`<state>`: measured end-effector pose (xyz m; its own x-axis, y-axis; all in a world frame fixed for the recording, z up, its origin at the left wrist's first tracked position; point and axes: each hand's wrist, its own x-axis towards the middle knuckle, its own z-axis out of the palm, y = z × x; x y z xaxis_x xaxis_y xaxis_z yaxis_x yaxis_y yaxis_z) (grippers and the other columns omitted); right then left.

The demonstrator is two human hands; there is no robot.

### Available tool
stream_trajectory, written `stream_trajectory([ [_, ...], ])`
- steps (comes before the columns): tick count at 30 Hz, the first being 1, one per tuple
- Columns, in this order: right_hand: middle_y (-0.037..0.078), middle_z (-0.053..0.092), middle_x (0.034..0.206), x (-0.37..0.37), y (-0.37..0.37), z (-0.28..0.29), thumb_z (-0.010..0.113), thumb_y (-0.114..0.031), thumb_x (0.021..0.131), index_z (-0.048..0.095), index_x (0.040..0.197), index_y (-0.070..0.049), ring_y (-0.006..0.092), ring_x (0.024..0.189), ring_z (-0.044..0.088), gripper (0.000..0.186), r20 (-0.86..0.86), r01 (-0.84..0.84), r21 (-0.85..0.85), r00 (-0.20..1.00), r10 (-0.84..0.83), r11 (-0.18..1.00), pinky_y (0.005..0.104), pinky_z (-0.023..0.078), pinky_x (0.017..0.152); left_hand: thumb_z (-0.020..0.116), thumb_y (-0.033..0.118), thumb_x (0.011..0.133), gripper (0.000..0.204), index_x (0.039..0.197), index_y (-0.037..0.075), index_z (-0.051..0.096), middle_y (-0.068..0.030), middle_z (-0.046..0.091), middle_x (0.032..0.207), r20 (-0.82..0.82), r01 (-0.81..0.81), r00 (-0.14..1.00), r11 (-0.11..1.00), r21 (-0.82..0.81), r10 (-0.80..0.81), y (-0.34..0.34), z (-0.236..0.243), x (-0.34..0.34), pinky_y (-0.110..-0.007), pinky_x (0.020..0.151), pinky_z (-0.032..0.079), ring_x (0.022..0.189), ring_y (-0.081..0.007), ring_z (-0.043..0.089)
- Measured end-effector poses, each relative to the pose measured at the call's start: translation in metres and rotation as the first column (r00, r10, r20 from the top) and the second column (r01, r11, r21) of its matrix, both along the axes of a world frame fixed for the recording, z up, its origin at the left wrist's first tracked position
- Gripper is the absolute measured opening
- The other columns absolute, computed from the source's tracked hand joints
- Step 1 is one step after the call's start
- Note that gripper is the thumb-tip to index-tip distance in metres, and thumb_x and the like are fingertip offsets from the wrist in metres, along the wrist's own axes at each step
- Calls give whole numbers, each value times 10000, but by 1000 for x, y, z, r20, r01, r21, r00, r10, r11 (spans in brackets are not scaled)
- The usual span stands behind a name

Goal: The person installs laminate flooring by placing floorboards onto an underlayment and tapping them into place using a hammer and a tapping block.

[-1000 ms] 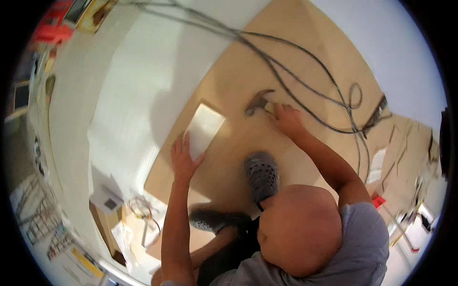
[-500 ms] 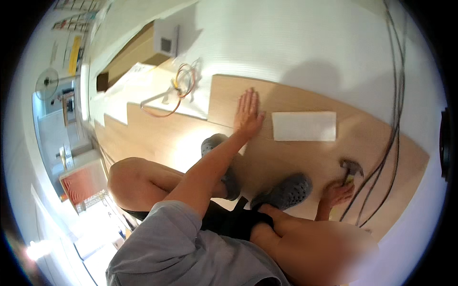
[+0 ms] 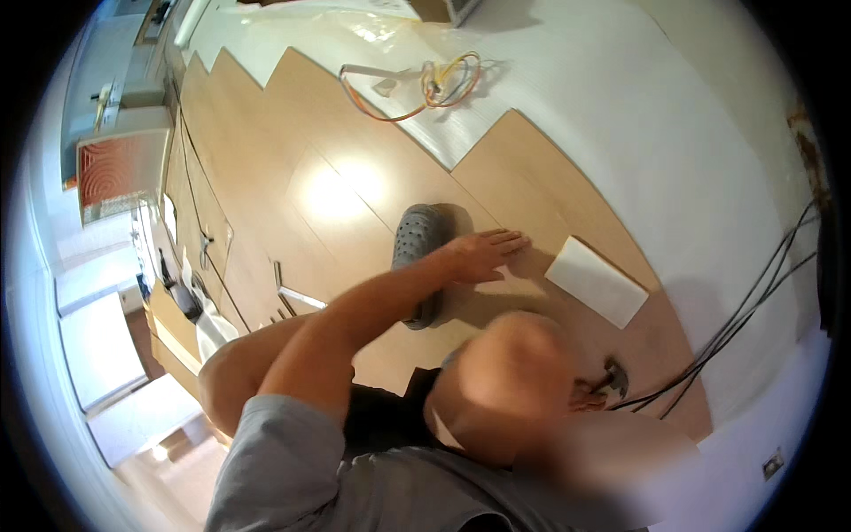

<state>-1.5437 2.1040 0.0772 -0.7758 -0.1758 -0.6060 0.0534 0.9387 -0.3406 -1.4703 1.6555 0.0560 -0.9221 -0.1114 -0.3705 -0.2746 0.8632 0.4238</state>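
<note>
My left hand (image 3: 486,254) lies flat on the light wood-look floor planks (image 3: 567,199), its fingers stretched toward a white rectangular block (image 3: 597,280). The block rests on the planks, just right of my fingertips and apart from them. On the right, my right hand (image 3: 586,398) is closed round the handle of a claw hammer (image 3: 613,378), low by the floor. My bent knee hides most of that arm and part of the hand. A grey clog (image 3: 418,238) on my foot stands on the planks near my left forearm.
Pale underlay sheet (image 3: 612,80) lies beyond the planks' stepped edge. Coloured wires (image 3: 434,84) loop up there. Dark cables (image 3: 734,335) run across the planks at the right. A metal bar (image 3: 297,296) lies left of my forearm, and a red-patterned panel (image 3: 120,171) stands further left.
The view has turned and shifted left. My left hand has moved nearer me along the planks, away from their far corner. My right hand keeps the hammer and is now partly behind my knee.
</note>
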Motion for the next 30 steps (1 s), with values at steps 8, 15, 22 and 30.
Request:
stream_trajectory([
  [8, 229, 563, 1317, 0, -38, -12, 596, -230, 972, 501, 1387, 28, 358, 1243, 521, 498, 205, -113, -95, 970, 131, 989, 463, 385, 1062, 642, 329, 952, 494, 1335, 21, 587, -158, 681, 1217, 280, -278, 898, 930, -241, 341, -107, 112, 128, -430, 1050, 468, 1165, -322, 629],
  [15, 225, 582, 1277, 5, -33, -6, 608, -244, 969, 515, 1365, 22, 358, 1201, 543, 486, 247, -90, -75, 963, 106, 993, 459, 405, 1030, 672, 251, 927, 591, 1462, 69, 500, -163, 547, 1455, 159, -370, 916, 929, -22, 368, -39, 49, 68, -448, 1172, 358, 1366, -349, 474],
  [22, 222, 600, 1237, -22, 6, 35, 619, -257, 965, 529, 1344, 16, 358, 1159, 565, 475, 296, -69, -6, 953, 68, 998, 455, 425, 998, 449, 228, 1014, 549, 1526, 33, 402, -202, 318, 1618, -408, -13, 911, 985, -171, -59, 81, -25, -138, -482, 1273, 170, 1507, -371, 282],
  [30, 219, 621, 1192, -50, 1, 48, 632, -272, 962, 545, 1319, 10, 357, 1111, 590, 463, 314, 19, 3, 949, -19, 1000, 451, 448, 961, 683, 261, 871, 630, 1450, 90, 504, -130, 471, 1502, -499, 42, 858, 986, -160, -118, 16, -69, -180, -461, 1244, 237, 1421, -346, 401],
])
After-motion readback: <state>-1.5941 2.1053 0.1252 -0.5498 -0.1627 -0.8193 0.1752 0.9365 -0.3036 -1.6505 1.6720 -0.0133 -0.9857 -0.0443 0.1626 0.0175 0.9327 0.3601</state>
